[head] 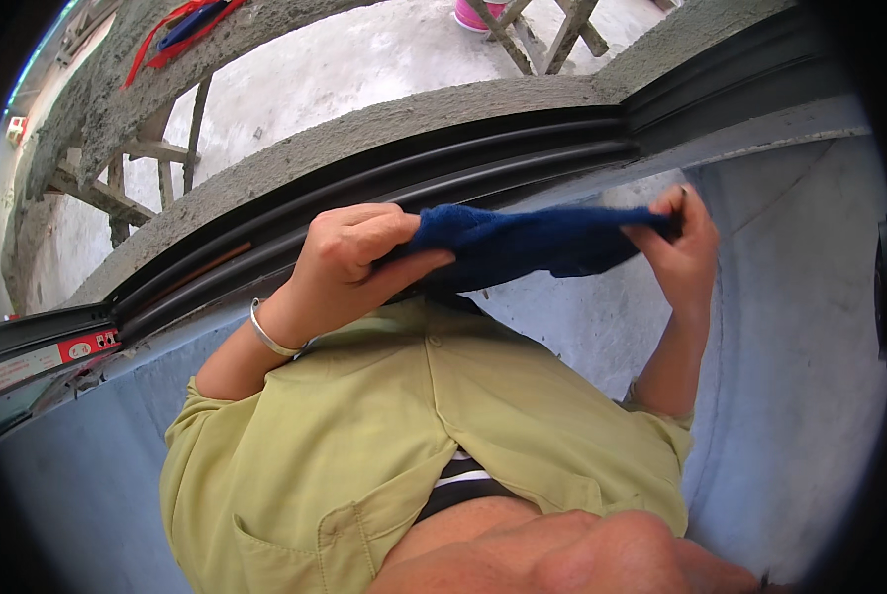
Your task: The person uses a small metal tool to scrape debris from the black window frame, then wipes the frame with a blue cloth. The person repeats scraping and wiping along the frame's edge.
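A dark blue cloth point(532, 241) is stretched between my two hands above the front of my body. My left hand point(362, 252), with a silver bracelet at its wrist, grips the cloth's left end between thumb and curled fingers. At the right end, my right hand point(677, 249) pinches the cloth's corner between thumb and fingers. Its lower edge hangs loosely over the hem of my light green shirt point(429, 371). Just beyond the cloth runs a black metal window track point(384, 200).
A rough concrete sill point(354, 137) borders the track. Outside stand a concrete slab point(139, 74) bearing a blue object point(191, 24) with red strips, wooden supports point(161, 152) and a pink bucket point(479, 13). A red-and-white label point(80, 349) lies at the track's left end.
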